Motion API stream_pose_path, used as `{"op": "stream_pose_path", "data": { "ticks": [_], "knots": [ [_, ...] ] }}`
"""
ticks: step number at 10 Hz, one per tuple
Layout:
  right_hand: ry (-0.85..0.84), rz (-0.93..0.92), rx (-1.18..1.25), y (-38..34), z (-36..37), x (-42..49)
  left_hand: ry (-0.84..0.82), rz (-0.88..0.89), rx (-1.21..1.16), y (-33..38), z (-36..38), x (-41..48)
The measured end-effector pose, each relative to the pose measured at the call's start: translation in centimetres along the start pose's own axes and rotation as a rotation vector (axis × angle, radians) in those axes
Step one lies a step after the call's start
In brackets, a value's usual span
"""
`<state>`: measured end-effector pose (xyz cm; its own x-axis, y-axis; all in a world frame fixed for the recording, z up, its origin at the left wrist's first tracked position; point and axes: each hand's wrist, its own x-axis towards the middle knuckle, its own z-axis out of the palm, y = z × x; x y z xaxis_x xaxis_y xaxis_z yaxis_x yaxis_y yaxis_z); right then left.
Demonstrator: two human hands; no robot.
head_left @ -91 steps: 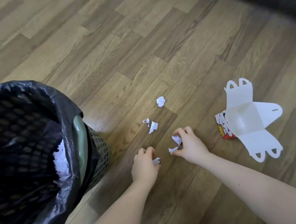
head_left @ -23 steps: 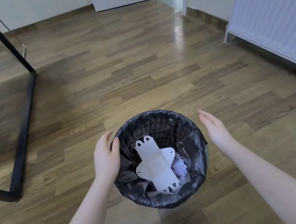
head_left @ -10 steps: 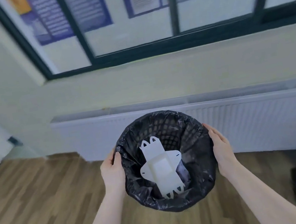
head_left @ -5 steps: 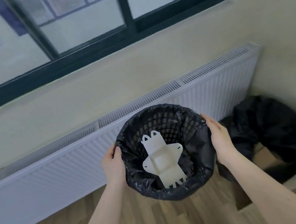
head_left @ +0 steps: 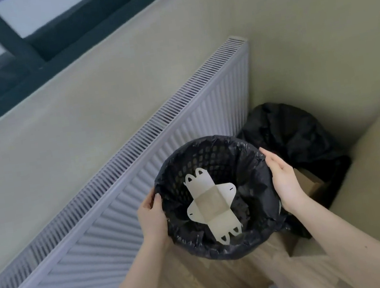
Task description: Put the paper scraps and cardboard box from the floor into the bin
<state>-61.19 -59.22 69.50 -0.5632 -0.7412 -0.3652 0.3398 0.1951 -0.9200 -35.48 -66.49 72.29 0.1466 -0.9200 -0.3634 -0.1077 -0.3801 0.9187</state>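
The cardboard box [head_left: 211,204], as I see it from the head camera, is opened out flat into a pale cross shape, with two looped tabs at its far end, two more at its near end, and a small slit in each side flap. It lies inside the bin [head_left: 224,249], leaning along the near inner wall, between my two hands and touching neither.

The bin is a round mesh basket lined with a black bag folded out over the rim; I hold it up off the floor. My left hand [head_left: 152,219] grips the left rim, thumb hooked over the liner's edge. My right hand [head_left: 284,180] presses flat against the right rim, fingers straight (a cupping hold, not a clenched one).

Apart from the box, the bin's visible interior shows only crumpled black liner; paper scraps cannot be made out.

Behind the bin runs a white radiator [head_left: 119,203] under a dark-framed window [head_left: 8,42]. In the corner to the right lies a black bag [head_left: 294,138] over a brown carton [head_left: 309,184].
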Motion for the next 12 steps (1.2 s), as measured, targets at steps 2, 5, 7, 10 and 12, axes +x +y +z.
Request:
{"op": "stream_pose_path", "data": {
  "ticks": [2,5,7,10,12],
  "knots": [
    [0.023,0.070,-0.004,5.2,-0.4,9.0,0.013,-0.064,0.099,-4.7,5.6,7.5],
    [0.039,0.129,-0.064,18.3,-1.0,23.5,0.024,-0.154,0.165,-16.2,13.6,20.6],
    [0.040,0.089,-0.042,30.0,-1.9,32.4,-0.060,-0.203,0.257,-27.4,17.7,29.2],
    [0.004,0.043,-0.063,40.6,-2.8,39.1,-0.135,-0.279,0.296,-38.4,20.9,38.2],
    [0.033,-0.029,-0.174,37.2,-2.5,36.8,-0.081,-0.232,0.263,-34.4,20.6,35.8]
  ]
}}
